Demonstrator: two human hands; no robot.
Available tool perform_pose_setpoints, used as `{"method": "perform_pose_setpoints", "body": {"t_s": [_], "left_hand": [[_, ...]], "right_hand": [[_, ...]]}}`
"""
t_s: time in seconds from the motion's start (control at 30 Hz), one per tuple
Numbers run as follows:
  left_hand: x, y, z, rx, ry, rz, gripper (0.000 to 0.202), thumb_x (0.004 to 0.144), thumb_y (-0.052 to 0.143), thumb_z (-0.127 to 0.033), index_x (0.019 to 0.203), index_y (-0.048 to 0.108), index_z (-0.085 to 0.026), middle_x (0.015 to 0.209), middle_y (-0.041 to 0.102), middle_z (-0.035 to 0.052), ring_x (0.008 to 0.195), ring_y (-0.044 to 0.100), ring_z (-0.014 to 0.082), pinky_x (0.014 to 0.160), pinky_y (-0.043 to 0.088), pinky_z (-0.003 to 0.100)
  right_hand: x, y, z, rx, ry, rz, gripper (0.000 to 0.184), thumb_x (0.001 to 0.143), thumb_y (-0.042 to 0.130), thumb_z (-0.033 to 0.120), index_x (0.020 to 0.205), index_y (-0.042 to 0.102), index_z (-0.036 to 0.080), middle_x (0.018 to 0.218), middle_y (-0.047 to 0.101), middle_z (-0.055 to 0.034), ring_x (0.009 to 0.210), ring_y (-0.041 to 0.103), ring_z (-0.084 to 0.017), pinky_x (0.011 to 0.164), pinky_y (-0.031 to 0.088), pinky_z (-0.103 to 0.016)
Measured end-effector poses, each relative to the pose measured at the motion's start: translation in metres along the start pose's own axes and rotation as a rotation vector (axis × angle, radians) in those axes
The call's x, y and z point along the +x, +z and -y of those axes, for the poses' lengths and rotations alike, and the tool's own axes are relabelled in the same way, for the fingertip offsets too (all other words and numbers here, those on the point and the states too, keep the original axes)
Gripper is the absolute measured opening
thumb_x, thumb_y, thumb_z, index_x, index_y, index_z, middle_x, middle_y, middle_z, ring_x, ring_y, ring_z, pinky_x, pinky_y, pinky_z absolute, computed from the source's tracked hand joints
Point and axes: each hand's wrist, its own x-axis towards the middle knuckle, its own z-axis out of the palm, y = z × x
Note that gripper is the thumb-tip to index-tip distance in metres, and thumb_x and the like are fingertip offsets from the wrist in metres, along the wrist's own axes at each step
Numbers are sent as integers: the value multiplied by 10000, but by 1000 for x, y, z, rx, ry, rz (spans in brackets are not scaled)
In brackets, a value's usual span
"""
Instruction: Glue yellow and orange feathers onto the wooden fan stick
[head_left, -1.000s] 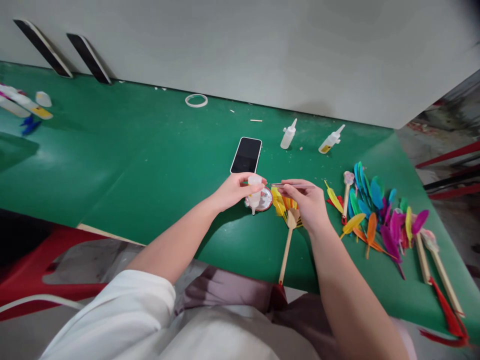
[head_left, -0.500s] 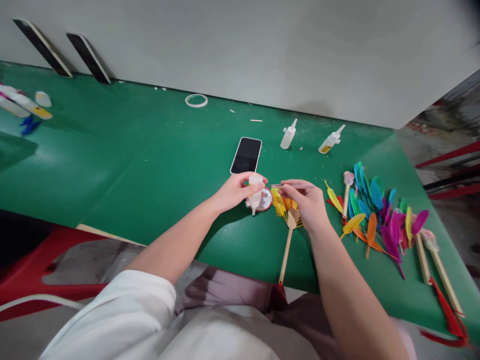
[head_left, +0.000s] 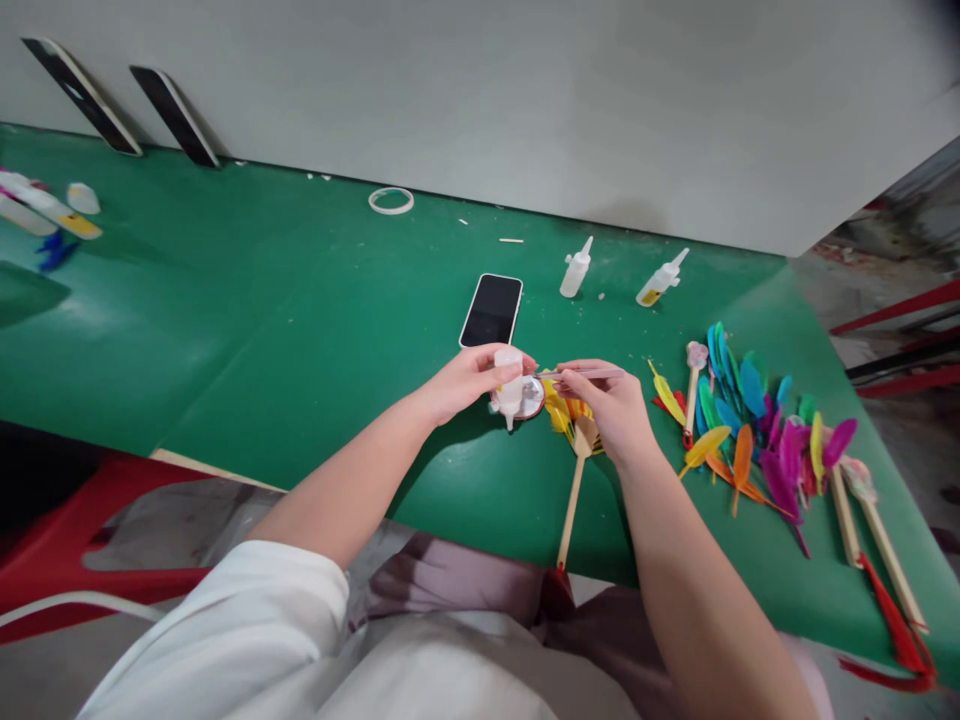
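Note:
My left hand (head_left: 466, 384) is closed round a small white glue bottle (head_left: 509, 388), which points nozzle down. Beside the bottle, at the same fingers, is a round, pale disc (head_left: 532, 398) with a red rim; whether the hand grips it too is unclear. My right hand (head_left: 619, 410) pinches slim, pinkish tweezers (head_left: 601, 373), their tips over the disc's upper edge. Below that hand lies a fan of yellow and orange feathers (head_left: 558, 408) on a wooden handle (head_left: 574, 500), partly covered by the hand.
A phone (head_left: 491, 312) lies beyond my left hand. Two glue bottles (head_left: 576, 270) stand near the wall. Loose coloured feathers (head_left: 750, 390) and wooden handles (head_left: 885, 550) with red tassels spread at right. A white ring (head_left: 391, 201) lies at the back of the green table (head_left: 300, 330).
The tweezers have moved slightly left, bringing their tips over the disc's edge. My left hand and the glue bottle have barely shifted.

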Motion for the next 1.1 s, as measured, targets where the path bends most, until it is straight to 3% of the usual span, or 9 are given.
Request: {"method": "perform_pose_setpoints", "body": {"t_s": [0.43, 0.8, 1.1], "left_hand": [[-1, -5, -6, 101, -55, 41, 498, 653, 688, -475, 987, 651, -107, 976, 673, 102, 859, 607, 205, 745, 464, 301], [1, -6, -3, 85, -70, 22, 490, 657, 691, -474, 983, 648, -111, 980, 674, 104, 869, 610, 204, 750, 466, 294], [0, -4, -5, 44, -57, 24, 384, 669, 687, -452, 840, 658, -109, 811, 668, 57, 719, 585, 146, 691, 450, 263]], "right_hand": [[1, -2, 0, -44, -25, -14, 206, 682, 701, 377, 740, 724, 181, 889, 696, -68, 733, 643, -164, 696, 553, -321], [0, -2, 7, -24, -15, -58, 211, 660, 721, 370, 742, 718, 175, 849, 695, -60, 708, 642, -159, 703, 561, -333], [1, -3, 4, -13, -5, -64, 214, 652, 729, 375, 734, 716, 178, 829, 697, -59, 702, 646, -162, 699, 558, -332]]}}
